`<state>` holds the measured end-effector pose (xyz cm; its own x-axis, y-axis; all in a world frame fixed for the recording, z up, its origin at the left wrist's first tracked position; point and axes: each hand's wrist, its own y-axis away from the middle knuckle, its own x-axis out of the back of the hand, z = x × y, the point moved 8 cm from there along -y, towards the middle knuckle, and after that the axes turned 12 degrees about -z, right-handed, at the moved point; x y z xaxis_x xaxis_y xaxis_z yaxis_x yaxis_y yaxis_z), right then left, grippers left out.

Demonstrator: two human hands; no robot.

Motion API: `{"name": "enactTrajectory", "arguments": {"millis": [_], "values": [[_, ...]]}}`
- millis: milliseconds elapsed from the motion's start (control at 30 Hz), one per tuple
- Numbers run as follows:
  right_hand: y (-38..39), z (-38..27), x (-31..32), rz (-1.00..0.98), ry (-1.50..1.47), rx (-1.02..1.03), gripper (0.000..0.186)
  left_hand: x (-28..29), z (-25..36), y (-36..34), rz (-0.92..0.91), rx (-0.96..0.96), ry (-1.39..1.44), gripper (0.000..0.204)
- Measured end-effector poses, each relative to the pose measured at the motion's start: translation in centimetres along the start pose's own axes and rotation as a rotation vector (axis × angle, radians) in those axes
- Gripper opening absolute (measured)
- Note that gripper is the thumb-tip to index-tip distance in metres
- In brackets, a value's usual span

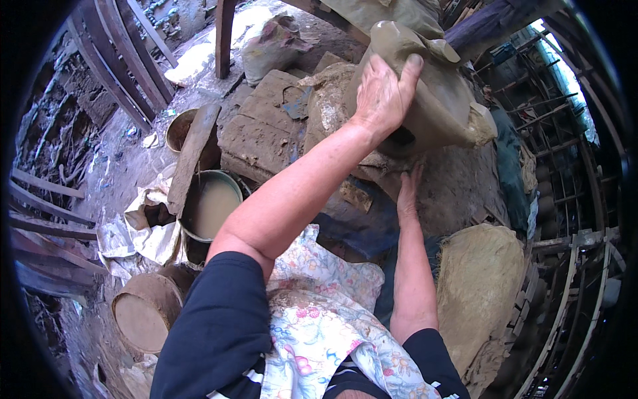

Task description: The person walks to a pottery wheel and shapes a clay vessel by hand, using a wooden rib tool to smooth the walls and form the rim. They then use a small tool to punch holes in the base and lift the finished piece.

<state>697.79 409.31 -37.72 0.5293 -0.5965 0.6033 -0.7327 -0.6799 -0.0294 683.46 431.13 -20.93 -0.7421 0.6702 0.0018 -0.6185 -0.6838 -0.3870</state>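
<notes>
A wet grey-brown clay pot (pixel 438 86) lies tilted on a clay-caked work mound (pixel 332 106) in front of me. My left hand (pixel 382 93) reaches up and grips the pot's shoulder, fingers curled over its side near the rim. My right hand (pixel 408 189) stretches flat beneath the pot with fingers straight, the tips at the dark gap under its base. It holds nothing. A flowered apron (pixel 319 312) covers my lap.
A metal bowl of muddy water (pixel 211 206) sits to the left with a wooden plank (pixel 193 156) across it. A round clay-filled pot (pixel 145 312) is lower left. A large clay mound (pixel 478 286) lies at right, beside wooden racks (pixel 571 219).
</notes>
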Motion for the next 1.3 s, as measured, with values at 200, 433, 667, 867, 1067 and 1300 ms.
{"name": "enactTrajectory", "arguments": {"millis": [200, 433, 667, 867, 1067, 1300], "values": [[-0.3, 0.1, 0.2, -0.005, 0.035, 0.022, 0.068, 6.0, -9.9, 7.3, -0.319, 0.309, -0.015, 0.043], [-1.2, 1.8, 1.0, -0.040, -0.012, 0.043, 0.067, 22.4, -32.2, 27.1, -0.468, 1.118, -0.853, 0.028], [-2.4, 4.1, 2.3, -0.110, 0.062, 0.046, 0.066, 24.3, -36.2, 32.4, -0.606, 1.196, -0.995, 0.026], [-2.8, 4.9, 2.8, -0.131, 0.069, 0.058, 0.068, 22.3, -30.4, 28.1, -0.758, 0.983, -1.103, 0.019], [-2.7, 3.9, 2.7, -0.150, -0.001, 0.078, 0.069, 17.5, -15.9, 12.2, -0.202, 0.247, -0.911, 0.017], [-1.9, 1.1, 2.4, -0.174, 0.026, 0.023, 0.070, 1.3, 2.9, 3.4, -0.043, -0.788, -0.437, 0.052]]}}
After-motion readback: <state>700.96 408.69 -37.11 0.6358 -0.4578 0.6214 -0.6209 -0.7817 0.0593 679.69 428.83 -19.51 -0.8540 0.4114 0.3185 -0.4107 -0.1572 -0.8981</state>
